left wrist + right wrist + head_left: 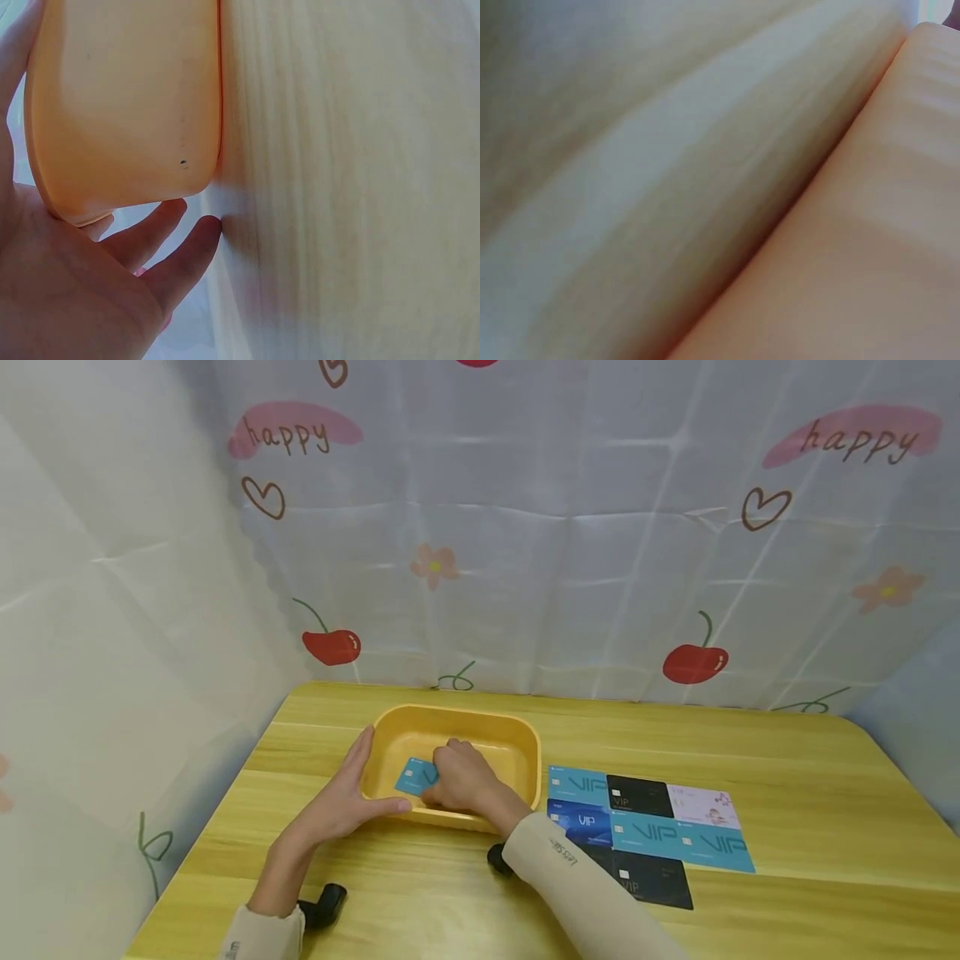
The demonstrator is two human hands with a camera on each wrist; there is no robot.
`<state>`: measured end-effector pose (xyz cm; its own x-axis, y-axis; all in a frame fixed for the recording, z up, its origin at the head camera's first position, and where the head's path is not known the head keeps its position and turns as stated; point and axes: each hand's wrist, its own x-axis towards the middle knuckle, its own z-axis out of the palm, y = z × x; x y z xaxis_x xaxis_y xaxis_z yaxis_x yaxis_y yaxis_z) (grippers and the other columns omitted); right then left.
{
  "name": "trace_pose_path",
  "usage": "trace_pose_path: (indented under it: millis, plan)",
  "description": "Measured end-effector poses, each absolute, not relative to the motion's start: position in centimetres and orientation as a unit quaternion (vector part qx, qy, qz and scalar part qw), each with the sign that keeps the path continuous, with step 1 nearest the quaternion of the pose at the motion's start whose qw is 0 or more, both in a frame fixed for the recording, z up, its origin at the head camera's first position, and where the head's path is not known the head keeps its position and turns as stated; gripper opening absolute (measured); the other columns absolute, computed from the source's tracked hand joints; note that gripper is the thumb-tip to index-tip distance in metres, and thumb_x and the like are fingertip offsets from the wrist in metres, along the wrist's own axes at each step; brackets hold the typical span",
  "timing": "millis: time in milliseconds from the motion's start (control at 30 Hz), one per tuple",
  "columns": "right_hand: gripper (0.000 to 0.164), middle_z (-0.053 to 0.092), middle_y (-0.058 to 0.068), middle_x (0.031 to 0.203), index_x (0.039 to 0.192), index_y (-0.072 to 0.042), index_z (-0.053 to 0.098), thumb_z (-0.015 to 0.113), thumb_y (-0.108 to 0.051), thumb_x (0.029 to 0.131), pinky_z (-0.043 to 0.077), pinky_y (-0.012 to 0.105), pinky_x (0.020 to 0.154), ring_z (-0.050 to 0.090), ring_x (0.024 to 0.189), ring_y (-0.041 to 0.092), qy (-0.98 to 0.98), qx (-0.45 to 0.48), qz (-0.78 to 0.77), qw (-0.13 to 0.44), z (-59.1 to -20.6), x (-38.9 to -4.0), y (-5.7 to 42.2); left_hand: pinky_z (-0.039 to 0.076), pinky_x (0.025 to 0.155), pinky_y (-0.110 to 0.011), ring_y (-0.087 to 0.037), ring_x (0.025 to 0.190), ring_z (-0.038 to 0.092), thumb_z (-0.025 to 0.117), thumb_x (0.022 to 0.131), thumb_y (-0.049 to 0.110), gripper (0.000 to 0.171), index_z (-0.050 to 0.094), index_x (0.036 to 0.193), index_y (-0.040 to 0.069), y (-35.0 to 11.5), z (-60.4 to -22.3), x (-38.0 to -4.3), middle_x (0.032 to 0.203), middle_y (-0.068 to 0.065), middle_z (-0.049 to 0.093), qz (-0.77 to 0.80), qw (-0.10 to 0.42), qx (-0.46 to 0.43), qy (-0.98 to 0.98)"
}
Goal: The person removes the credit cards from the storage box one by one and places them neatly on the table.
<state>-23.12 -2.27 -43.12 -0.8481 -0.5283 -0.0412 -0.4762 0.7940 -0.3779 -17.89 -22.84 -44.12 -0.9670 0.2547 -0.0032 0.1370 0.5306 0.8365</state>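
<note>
In the head view, a yellow plastic bin [513, 758] stands toward the back left of the table. My left hand [337, 806] spans its near left corner, thumb along the front rim and fingers spread straight against the left end. The left wrist view shows the bin's outer wall [127, 105] beside that hand's fingers. My right hand [467, 777] reaches over the front rim into the bin, fingers curled. It pinches the right end of a light blue VIP card [412, 775] low in the bin; its fingertips are partly hidden. In the right wrist view only the bin's wall [870, 247] and the table appear.
Right of the bin, VIP cards lie edge to edge in rows: light blue [577, 783], black [637, 797], pale pink [701, 804], dark blue [581, 823] and others. My right sleeve [577, 877] covers part of the lowest row. A printed curtain [555, 568] hangs behind the table.
</note>
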Motion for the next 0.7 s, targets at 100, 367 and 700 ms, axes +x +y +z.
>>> trace_pose_path:
  millis: [100, 367, 700]
  plan:
    - [0.026, 0.050, 0.001, 0.072, 0.081, -0.008, 0.064, 0.080, -0.027, 0.078, 0.036, 0.025, 0.060, 0.044, 0.069, 0.016, 0.940, -0.267, -0.200, 0.075, -43.3, -23.2, -2.1, 0.012, 0.112, -0.064, -0.037, 0.148, 0.000, 0.080, 0.082, 0.037, 0.119, -0.007, 0.158, 0.008, -22.9, -44.2, -17.9, 0.164, -0.013, -0.007, 0.471, 0.062, 0.113, 0.873]
    - [0.033, 0.056, 0.001, 0.083, 0.098, -0.001, 0.070, 0.080, -0.025, 0.078, 0.040, 0.024, 0.065, 0.047, 0.074, 0.014, 0.925, -0.277, -0.244, 0.087, -43.4, -23.2, -1.4, 0.012, 0.112, -0.064, -0.036, 0.148, -0.001, 0.080, 0.082, 0.039, 0.119, -0.007, 0.158, 0.009, -22.8, -44.3, -17.8, 0.164, -0.012, -0.008, 0.470, 0.064, 0.115, 0.873]
    - [0.048, 0.063, 0.009, 0.105, 0.116, 0.002, 0.070, 0.080, -0.029, 0.080, 0.045, 0.026, 0.076, 0.053, 0.088, 0.017, 0.917, -0.298, -0.259, 0.054, -42.6, -22.1, -0.9, 0.013, 0.112, -0.064, -0.036, 0.148, -0.001, 0.080, 0.082, 0.040, 0.120, -0.007, 0.158, 0.008, -22.9, -44.0, -17.8, 0.164, -0.011, -0.008, 0.471, 0.062, 0.119, 0.872]
